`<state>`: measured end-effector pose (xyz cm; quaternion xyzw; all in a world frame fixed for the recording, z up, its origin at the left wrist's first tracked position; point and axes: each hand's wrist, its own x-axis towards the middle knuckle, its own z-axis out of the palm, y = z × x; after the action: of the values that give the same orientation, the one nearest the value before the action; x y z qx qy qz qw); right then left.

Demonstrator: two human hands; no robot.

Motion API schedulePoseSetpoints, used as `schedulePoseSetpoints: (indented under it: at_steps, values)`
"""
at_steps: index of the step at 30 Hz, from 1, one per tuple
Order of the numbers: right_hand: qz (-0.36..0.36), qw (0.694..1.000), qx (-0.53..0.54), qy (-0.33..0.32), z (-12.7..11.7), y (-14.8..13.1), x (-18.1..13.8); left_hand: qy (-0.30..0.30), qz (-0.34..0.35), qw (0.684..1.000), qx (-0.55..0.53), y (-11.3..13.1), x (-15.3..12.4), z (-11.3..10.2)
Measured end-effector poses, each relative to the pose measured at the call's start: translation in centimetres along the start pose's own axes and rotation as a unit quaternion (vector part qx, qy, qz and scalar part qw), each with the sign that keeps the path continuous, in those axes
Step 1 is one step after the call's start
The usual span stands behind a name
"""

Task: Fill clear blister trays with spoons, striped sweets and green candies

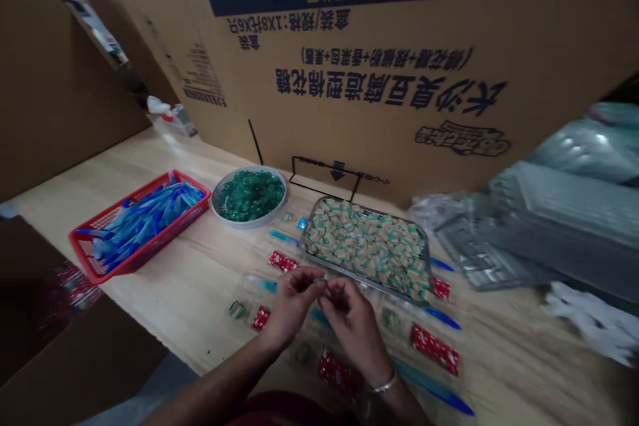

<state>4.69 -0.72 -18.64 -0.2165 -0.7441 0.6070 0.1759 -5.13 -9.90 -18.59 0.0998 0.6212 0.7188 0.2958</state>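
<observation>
Above the pale tabletop, left hand and right hand — pinching a small thing I can't identify — meet near a tray.

A carton stands along the table's far edge. Before it, left to right, sit a basket of plastic sticks toward the table's left end, a colander of small pieces, and a tray of sweets. In front of the tray, left hand and right hand meet above packets. Plastic trays pile at the right.
</observation>
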Motion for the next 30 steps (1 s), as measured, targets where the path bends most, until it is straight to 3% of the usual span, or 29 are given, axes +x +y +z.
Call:
schedulePoseSetpoints:
  at_steps: [3,7,12,16,19,23,30]
  values:
    - [0.010,0.999,0.012,0.028,-1.0,0.6,-0.1,-0.007,-0.056,0.997,-0.043,0.0,-0.5,1.6]
    - [0.062,0.993,0.091,0.046,-2.4,1.4,-0.4,0.009,-0.088,0.995,-0.043,-0.2,0.0,1.8]
    - [0.098,0.974,0.194,0.065,-1.4,1.8,0.0,0.024,-0.089,0.993,-0.077,-1.2,-0.5,2.4]
    - [0.065,0.983,0.145,0.092,-1.1,2.2,0.0,-0.003,-0.073,0.995,-0.074,-1.3,-1.3,2.6]
    - [0.049,0.992,0.087,0.075,-1.4,2.5,-0.5,-0.013,-0.055,0.995,-0.079,-1.3,-1.7,2.3]
    - [0.049,0.998,0.043,0.018,-1.4,2.9,-1.0,-0.016,-0.065,0.996,-0.066,-1.2,-1.9,1.2]
    - [0.061,0.992,0.083,-0.073,1.8,2.3,-0.3,-0.128,-0.044,0.984,0.117,0.0,-2.2,-3.4]
